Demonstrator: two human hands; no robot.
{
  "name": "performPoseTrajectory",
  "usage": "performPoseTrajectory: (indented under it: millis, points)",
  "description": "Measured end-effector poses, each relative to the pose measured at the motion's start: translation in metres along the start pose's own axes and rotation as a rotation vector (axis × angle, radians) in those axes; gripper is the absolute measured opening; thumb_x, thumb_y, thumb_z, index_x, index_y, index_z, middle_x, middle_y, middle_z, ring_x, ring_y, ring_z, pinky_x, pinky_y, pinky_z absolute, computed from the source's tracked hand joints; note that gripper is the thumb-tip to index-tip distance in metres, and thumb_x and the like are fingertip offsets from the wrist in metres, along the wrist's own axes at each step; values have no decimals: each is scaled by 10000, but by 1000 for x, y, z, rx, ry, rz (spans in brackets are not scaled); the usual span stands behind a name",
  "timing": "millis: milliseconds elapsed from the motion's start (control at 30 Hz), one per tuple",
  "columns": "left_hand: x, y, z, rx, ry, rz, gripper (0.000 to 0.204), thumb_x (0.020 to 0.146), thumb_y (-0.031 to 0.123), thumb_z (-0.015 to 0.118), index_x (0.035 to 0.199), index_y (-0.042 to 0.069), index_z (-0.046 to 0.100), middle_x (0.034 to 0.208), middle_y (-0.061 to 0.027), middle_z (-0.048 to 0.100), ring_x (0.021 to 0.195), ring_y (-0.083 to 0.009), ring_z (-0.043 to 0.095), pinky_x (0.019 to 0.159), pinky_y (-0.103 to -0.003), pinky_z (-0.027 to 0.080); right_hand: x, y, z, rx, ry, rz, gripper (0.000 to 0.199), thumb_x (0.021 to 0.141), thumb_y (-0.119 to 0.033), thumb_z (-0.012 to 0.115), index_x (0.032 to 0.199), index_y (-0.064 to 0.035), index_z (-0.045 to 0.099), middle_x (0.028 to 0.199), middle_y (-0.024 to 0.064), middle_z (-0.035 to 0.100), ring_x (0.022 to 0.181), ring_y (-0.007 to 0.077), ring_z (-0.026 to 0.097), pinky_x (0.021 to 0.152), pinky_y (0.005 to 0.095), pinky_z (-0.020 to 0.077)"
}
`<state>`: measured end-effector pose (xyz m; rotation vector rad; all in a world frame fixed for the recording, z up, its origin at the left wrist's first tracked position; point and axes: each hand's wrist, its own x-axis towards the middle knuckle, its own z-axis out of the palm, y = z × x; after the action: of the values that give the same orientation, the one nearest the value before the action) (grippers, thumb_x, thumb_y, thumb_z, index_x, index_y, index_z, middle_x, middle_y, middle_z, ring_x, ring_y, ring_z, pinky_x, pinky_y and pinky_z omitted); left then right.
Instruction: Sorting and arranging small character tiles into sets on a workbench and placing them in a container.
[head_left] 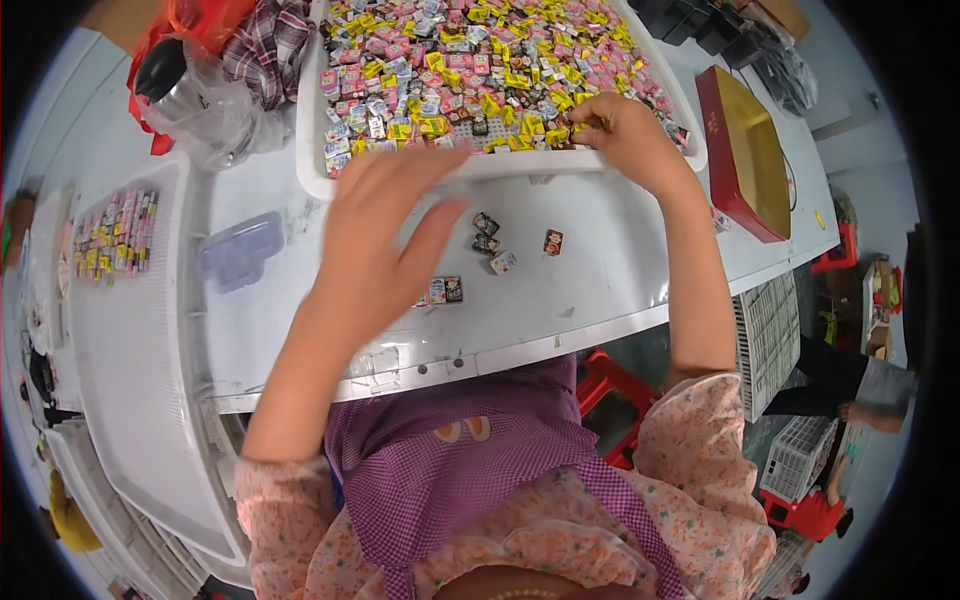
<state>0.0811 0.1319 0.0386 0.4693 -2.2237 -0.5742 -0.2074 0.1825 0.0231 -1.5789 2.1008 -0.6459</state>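
Observation:
A large white tray holds a heap of small wrapped pieces in pink, yellow, white and black. My left hand, blurred by motion, hangs over the table by the tray's near rim with its fingers apart and nothing in them. Over the tray's near right part, my right hand has thumb and fingers curled together among the pieces; what they pinch is hidden. Between my arms a few loose pieces lie on the table, one of them a black and orange piece. A short row of pieces sits close to my left wrist.
On the left, a white shallow tray carries rows of pieces, with a clear plastic tray beside it. A bagged flask stands at the back left. An open red and gold box lies at the right; a red stool stands below.

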Motion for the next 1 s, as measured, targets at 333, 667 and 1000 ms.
performPoseTrajectory:
  millis: [333, 667, 1000]
  points:
    - [82, -74, 104, -37, -473, -86, 298, 746, 110, 648, 1032, 30, 619, 1016, -149, 594, 928, -309, 590, 804, -385, 474, -4, 30, -28, 1109, 294, -9, 267, 885, -115, 548, 1108, 32, 547, 933, 74, 565, 765, 133, 536, 682, 251, 454]
    - [96, -78, 89, -690, -251, -727, 191, 824, 111, 582, 997, 31, 563, 812, -47, 594, 694, -119, 566, 629, -265, 484, 83, 36, -8, -186, 268, -94, 272, 856, -273, 625, 927, -19, 562, 772, 95, 629, 712, 188, 583, 672, 323, 464]
    - [108, -80, 91, -698, -256, -679, 165, 825, 187, 633, 885, 39, 590, 703, 15, 539, 615, -94, 517, 584, -244, 450, 59, 29, -30, 549, 83, 87, 139, 885, -204, 581, 915, -68, 577, 696, 3, 561, 645, 53, 518, 541, 204, 400]
